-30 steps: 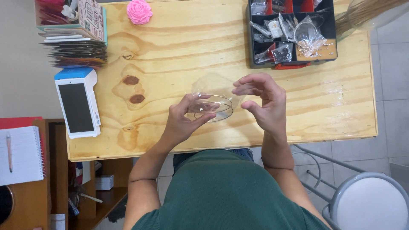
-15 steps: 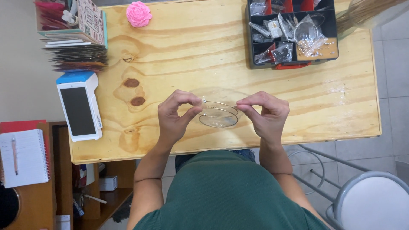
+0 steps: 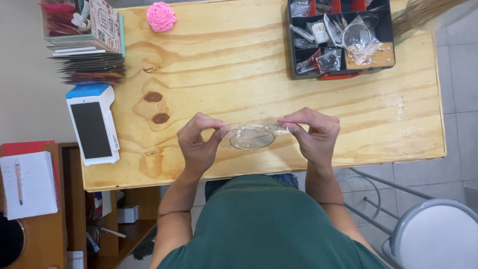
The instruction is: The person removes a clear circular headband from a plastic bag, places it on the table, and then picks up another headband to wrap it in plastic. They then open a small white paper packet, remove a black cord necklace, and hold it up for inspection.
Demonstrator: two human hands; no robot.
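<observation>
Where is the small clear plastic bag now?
In the head view, the clear plastic bag is held between the left hand and right hand, above the wooden table's near edge.

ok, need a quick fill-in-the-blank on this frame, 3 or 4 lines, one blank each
1. Both hands hold a clear ____ with a ring inside it.
2. The left hand pinches one end of it and the ____ hand pinches the other.
3. The pink flower lies on the ____ table.
4. The tray of small parts sits at the table's far ____ corner.

Missing words: bag; right; wooden; right
</observation>
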